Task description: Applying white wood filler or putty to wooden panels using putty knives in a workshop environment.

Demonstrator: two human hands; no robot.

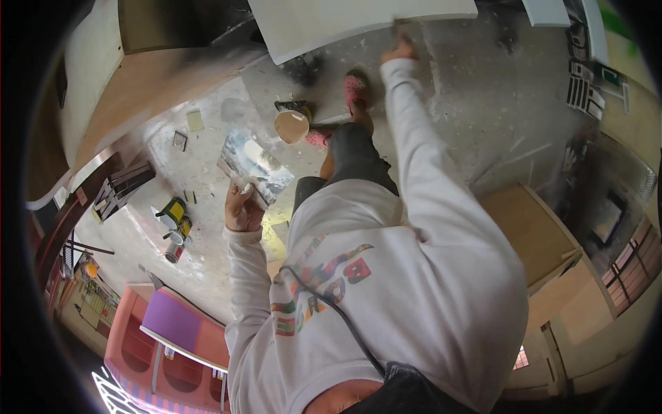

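My left hand (243,209) is closed on the lower edge of a flat rectangular board (248,162) smeared with white and grey paste. A brighter white lump of paste lies near the board's middle. At the top of the view my right hand (400,50) reaches to the lower edge of a large white panel (358,21). Its index finger points at that edge while the other fingers look curled. Blur hides what, if anything, sits in them.
An open bucket of beige paste (292,127) stands by my feet in pink clogs (354,86). Yellow-black cans (172,214) are on the stained floor at left. A pink-and-purple cabinet (172,321) is at lower left, a wooden box (527,234) at right.
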